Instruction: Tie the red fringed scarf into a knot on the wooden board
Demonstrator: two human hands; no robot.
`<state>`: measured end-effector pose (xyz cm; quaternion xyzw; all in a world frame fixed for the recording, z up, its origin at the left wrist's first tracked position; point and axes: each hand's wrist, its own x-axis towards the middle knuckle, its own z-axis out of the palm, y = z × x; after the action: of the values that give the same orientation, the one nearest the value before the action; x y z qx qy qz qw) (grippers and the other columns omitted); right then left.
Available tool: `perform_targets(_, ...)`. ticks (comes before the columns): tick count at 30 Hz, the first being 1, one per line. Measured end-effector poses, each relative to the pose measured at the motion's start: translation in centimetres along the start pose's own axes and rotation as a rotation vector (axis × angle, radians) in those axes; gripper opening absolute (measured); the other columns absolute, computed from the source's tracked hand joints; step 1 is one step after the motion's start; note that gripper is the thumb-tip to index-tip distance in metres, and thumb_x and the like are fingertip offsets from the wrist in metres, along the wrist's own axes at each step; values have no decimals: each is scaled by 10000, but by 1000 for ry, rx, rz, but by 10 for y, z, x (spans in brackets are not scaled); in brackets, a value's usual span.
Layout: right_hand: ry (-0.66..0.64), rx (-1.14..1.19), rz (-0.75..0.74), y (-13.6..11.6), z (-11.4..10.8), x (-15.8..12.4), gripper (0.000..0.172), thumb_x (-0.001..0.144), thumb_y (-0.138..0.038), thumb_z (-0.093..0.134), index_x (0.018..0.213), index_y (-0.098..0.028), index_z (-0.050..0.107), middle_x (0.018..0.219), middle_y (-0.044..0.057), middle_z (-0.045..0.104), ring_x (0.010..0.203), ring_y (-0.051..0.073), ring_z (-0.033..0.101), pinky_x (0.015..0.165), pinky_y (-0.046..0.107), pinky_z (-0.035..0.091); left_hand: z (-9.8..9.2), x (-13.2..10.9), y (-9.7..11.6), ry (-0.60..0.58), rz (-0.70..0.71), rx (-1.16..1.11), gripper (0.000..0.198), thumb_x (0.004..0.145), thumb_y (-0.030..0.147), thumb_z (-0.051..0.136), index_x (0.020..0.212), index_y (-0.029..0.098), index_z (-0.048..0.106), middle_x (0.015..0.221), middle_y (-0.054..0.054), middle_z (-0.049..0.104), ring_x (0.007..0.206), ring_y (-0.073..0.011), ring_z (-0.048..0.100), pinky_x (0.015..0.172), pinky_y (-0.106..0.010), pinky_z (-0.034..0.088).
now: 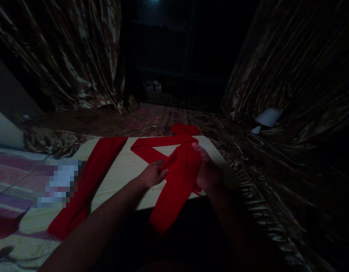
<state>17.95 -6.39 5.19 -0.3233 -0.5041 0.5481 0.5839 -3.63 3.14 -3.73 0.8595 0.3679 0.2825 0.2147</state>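
With our left hand (154, 174), we grasp the red strip (180, 183) between the fingers at its left edge, our right hand (209, 173) touching its right edge, grip indeterminable, while the strip overhangs the near edge of the table (126, 166), right of a second red band (88, 189).

Red cloth strip (177, 189) w/ folds

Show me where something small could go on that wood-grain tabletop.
The widest bare patch of wood-grain tabletop lies between the long red fabric strip and the left hand. A smaller one borders the right hand, toward the right edge. The middle is crowded: folded red fabric between both hands.
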Motion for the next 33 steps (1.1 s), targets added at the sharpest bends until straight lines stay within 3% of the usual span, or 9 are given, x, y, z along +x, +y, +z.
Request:
perform_targets(2,181,88,-108,-9,-16,30,687,805,-486,557,1459,-327,417,1298,42,637,1171,231,623,1005,421,479,1,1,-1,-25,13,-2,385,916,448,518,1152,227,726,1252,-77,711,1224,-251,626,1095,-370,471)
perform_targets(4,380,130,-200,-10,-40,58,733,801,-422,524,1500,-300,339,1294,47,633,1154,204,630,1016,416,479,3,1,-3,-39,30,11,411,945,435,468,1164,193,718,1276,-107,694,1232,-250,620,1117,-376,449)
perform_targets(7,613,122,-243,0,-81,89,715,791,-362,516,1480,-266,351,1277,57,635,1112,188,641,996,410,499,6,1,-7,-42,29,58,439,972,422,416,1148,151,713,1289,-147,679,1244,-251,613,1135,-381,430)
perform_targets(10,713,82,-273,11,-113,102,694,796,-307,527,1468,-295,356,1271,35,638,1092,178,650,964,408,526,7,1,-7,-38,7,106,430,967,436,426,1094,149,720,1283,-157,681,1245,-257,613,1118,-374,450)
perform_targets(17,762,52,-298,1,-148,113,808,781,-267,616,1501,-377,265,1223,-3,654,986,154,682,882,392,576,7,2,-8,-26,-15,118,380,936,448,476,916,173,736,1222,-153,710,1207,-259,639,1068,-347,494)
perform_targets(25,930,-35,-215,-31,-178,132,1137,695,-112,624,1577,-375,-44,1315,56,591,859,159,687,755,372,616,9,1,-10,5,-48,122,531,986,529,378,881,175,758,1198,-141,723,1157,-255,659,1044,-362,508)
perform_targets(28,910,-151,-86,-29,-183,131,1148,630,-61,620,1590,-340,53,1305,75,593,842,163,680,723,350,619,11,0,-8,52,-40,146,521,1001,496,359,930,171,760,1174,-140,729,1138,-255,662,1047,-385,504)
perform_targets(31,797,-237,91,-18,-186,129,1069,581,-39,610,1557,-278,245,1289,93,596,858,178,680,710,343,621,12,-2,-6,96,-29,160,483,1002,459,371,1133,152,721,1202,-151,714,1124,-266,664,1033,-415,511)
perform_targets(33,778,-228,110,-12,-188,131,999,578,-46,599,1515,-257,323,1294,87,591,895,173,677,739,327,619,12,-3,-5,105,-27,168,470,998,446,390,1204,150,691,1206,-149,712,1119,-265,666,1024,-413,516)
